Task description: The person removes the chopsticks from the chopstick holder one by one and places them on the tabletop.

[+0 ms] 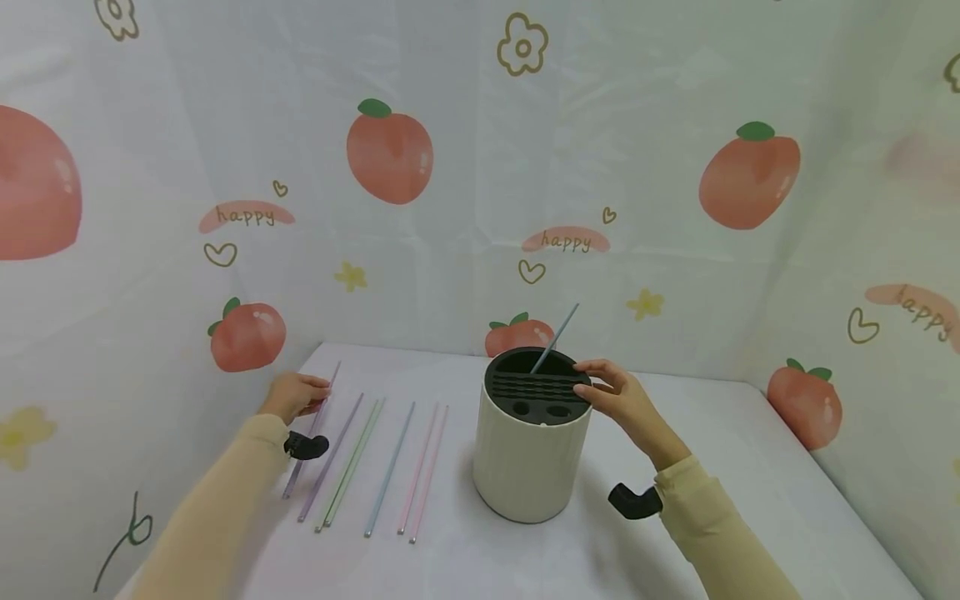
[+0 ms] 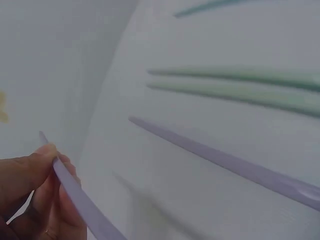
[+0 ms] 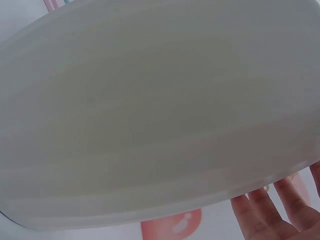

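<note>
My left hand (image 1: 295,395) pinches a purple chopstick (image 2: 80,197) between thumb and fingers, near its thin end, tilted over the table. Beside it lies another purple chopstick (image 1: 330,458). My right hand (image 1: 619,403) rests at the right rim of a cream utensil holder (image 1: 528,467), with spread fingers (image 3: 262,212) at its edge in the right wrist view. The holder has a black slotted top (image 1: 536,388) with two round holes and a larger opening at the back. One blue chopstick (image 1: 557,335) leans in that opening, its lower part hidden.
On the white table (image 1: 697,517), two green chopsticks (image 1: 348,467), one blue chopstick lying flat (image 1: 390,471) and two pink chopsticks (image 1: 429,475) lie in a row left of the holder. A curtain (image 1: 465,250) printed with peaches hangs behind the table and at its sides.
</note>
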### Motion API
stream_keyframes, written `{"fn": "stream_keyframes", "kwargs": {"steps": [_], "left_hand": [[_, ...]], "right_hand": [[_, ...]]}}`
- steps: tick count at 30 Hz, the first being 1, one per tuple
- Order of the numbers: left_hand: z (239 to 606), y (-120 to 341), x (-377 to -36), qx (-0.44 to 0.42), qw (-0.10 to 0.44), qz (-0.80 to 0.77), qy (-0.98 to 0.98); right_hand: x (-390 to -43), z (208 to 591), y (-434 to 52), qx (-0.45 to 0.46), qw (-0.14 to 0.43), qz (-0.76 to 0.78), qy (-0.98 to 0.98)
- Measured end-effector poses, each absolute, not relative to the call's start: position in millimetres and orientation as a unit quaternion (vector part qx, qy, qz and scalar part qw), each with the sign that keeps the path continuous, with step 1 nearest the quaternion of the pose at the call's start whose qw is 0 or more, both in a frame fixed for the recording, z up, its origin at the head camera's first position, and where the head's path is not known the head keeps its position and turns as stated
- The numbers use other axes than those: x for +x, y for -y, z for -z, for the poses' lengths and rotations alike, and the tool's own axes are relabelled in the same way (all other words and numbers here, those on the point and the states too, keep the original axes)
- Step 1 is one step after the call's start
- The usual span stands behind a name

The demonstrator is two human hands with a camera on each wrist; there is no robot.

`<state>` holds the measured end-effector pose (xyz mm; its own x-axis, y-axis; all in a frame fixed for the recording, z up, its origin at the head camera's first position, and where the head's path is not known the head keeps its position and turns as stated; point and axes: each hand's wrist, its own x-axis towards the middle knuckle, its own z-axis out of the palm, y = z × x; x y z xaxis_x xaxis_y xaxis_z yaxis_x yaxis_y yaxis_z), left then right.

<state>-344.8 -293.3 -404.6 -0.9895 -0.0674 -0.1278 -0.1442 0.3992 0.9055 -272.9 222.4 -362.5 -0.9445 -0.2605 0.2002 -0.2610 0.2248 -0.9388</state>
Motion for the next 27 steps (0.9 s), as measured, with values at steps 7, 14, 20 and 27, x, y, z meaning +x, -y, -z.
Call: {"fn": "stream_keyframes", "kwargs": {"steps": [7,14,20,27], "left_hand": [[438,297,-342,-0.086,0.051,-0.534,-0.839],[449,293,-342,-0.098,0.061,-0.518,-0.848],[452,292,-341,-0.102,0.049,-0.516,-0.849],[454,289,-339,-0.103,0.036,-0.508,-0.855]], "right_hand": [[-274,363,-222,0.163,0.0,-0.606,0.778],[-274,364,-222,0.165,0.001,-0.608,0.776],[-274,363,-222,0.166,0.005,-0.603,0.78],[-274,363,-222,0.164,0.004,-0.603,0.781]]}}
